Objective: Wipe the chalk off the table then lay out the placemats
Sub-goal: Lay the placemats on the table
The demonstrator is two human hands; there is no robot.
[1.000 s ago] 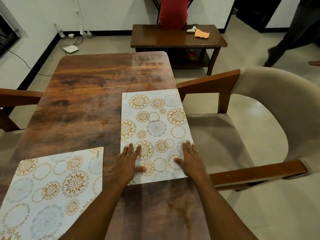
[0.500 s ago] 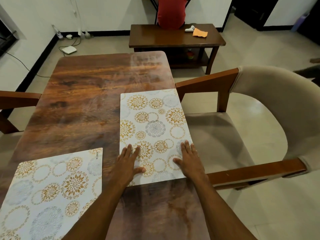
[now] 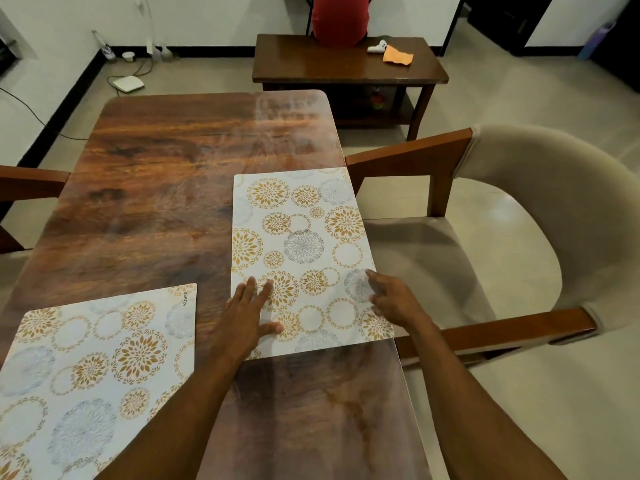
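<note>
Pressing my left hand flat, fingers spread, I hold down the near left corner of the white rectangular placemat with gold and grey floral circles, which lies along the right edge of the glossy dark wooden table. My right hand sits at that mat's near right edge with fingers curled, gripping nothing. A second placemat of the same pattern lies well apart at the table's near left. A beige upholstered wooden armchair stands just beside the table.
</note>
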